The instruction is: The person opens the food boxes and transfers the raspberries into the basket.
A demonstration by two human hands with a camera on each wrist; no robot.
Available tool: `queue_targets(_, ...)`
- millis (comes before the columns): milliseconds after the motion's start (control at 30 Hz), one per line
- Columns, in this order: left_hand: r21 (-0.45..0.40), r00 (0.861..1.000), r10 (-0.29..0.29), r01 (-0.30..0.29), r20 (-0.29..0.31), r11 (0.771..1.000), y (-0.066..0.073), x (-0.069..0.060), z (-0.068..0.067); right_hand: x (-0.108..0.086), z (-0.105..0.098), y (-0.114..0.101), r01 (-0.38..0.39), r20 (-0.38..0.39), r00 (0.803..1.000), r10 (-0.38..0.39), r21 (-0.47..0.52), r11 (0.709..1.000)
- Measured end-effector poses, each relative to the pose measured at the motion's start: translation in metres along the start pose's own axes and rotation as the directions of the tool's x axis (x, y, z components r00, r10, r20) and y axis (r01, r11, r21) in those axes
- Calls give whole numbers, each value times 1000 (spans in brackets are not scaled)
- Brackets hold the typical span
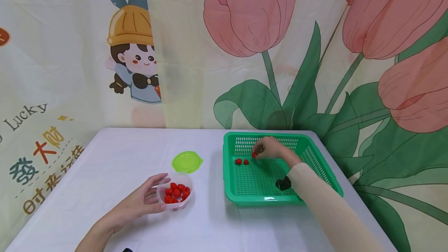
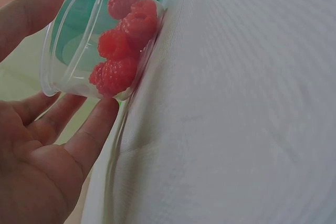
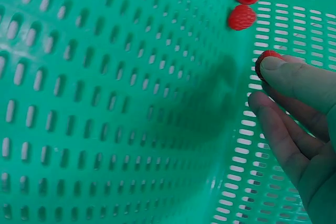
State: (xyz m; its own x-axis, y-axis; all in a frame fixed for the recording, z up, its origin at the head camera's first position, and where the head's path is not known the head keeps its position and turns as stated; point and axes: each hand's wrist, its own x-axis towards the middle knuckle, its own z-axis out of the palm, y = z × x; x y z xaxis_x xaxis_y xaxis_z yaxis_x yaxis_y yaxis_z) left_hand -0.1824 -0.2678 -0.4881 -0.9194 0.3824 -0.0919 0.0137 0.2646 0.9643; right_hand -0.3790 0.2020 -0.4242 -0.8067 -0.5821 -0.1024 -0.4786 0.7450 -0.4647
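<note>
On the left of the table stands a clear round plastic container (image 1: pixel 191 189) with several raspberries (image 1: pixel 177 192) in it. My left hand (image 1: pixel 148 197) holds it from the left side, thumb and fingers spread around its wall; in the left wrist view a fingertip (image 2: pixel 109 106) touches low on the wall. Over the far left part of a green plastic basket (image 1: pixel 252 201), my right hand (image 1: pixel 271 148) pinches one raspberry (image 3: pixel 269 56) between thumb and fingers. Two other raspberries (image 3: pixel 244 3) lie side by side on the basket floor, just beside that hand.
A lime-green lid (image 1: pixel 187 161) lies flat behind the container, left of the basket. The basket takes up the right side of the white-covered table (image 1: pixel 105 158). A printed cloth with tulips (image 1: pixel 252 14) hangs behind. A small black object (image 1: pixel 127 250) shows at the near edge.
</note>
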Motion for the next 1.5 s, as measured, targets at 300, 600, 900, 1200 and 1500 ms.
queue_targets(300,2,1000,-4,5,-5,1000,0,1,0,2,9,1,-38,25,999,38,-13,999)
queue_targets(600,1,1000,-11,11,-2,1000,-1,1,0,2,14,-2,-71,48,996,73,-49,996)
queue_targets(900,15,999,-41,42,-6,999,1,1,0,4,16,-5,-98,43,994,101,-66,993)
queue_targets(1200,11,999,-40,40,-4,999,1,1,0,3,15,-8,-95,54,994,99,-75,993)
queue_targets(1500,9,1000,-30,30,-5,999,2,2,-1,-3,-1,-22,-35,50,998,40,-94,995)
